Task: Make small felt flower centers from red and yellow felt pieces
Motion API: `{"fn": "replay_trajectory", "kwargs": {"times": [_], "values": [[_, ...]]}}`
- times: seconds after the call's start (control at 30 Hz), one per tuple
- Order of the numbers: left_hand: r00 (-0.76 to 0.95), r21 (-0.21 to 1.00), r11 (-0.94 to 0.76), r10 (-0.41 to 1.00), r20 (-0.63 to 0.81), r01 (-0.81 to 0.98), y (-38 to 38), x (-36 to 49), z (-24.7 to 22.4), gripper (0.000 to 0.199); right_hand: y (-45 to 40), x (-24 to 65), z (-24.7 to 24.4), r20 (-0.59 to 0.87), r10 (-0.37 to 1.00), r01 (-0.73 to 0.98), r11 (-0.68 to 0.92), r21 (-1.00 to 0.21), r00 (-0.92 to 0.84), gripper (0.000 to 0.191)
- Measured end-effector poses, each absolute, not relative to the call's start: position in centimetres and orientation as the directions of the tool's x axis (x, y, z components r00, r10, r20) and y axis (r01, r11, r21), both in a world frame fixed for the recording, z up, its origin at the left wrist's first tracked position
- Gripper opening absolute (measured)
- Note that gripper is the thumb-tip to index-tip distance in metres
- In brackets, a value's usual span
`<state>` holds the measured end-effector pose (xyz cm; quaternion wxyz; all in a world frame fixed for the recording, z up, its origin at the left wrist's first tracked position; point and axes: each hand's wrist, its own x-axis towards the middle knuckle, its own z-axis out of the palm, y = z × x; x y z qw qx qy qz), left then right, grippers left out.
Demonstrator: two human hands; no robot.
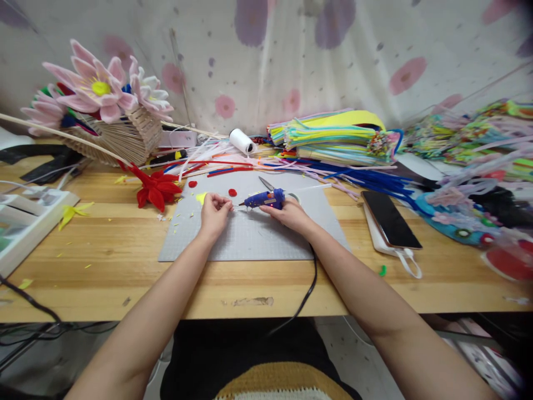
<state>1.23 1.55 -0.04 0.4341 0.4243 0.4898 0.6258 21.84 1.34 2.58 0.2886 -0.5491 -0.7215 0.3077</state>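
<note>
My right hand is wrapped round a blue hot glue gun, its nozzle pointing left over the grey cutting mat. A clear glue stick sticks out of the gun's back end. Just left of the nozzle, my left hand is closed in a pinch; what lies between its fingertips is too small to make out. Two small red pieces, one of them a red disc, lie on the mat's far part. Scissors lie partly hidden behind the gun.
A red fuzzy flower lies left of the mat. Behind are bundles of pipe cleaners, a white roll and a basket of pink flowers. A phone rests at right. The gun's black cord hangs over the table edge.
</note>
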Motion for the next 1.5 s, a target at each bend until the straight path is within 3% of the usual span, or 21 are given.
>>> {"fn": "replay_trajectory", "kwargs": {"times": [0.47,0.8,1.5], "values": [[-0.273,0.968,-0.171,0.955,0.117,-0.184,1.6,1.1,-0.1,0.03,1.5,22.2,2.6,0.097,0.979,0.638,0.19,-0.746,-0.177,0.045],[-0.275,0.969,-0.169,0.955,0.115,-0.183,1.7,1.2,-0.1,0.03,1.2,21.5,2.7,0.147,0.961,0.607,0.263,-0.75,-0.234,0.039],[-0.262,0.976,-0.139,0.961,0.092,-0.166,1.6,1.1,0.2,0.032,1.1,21.3,2.8,0.138,0.96,0.631,0.265,-0.729,-0.244,0.038]]}}
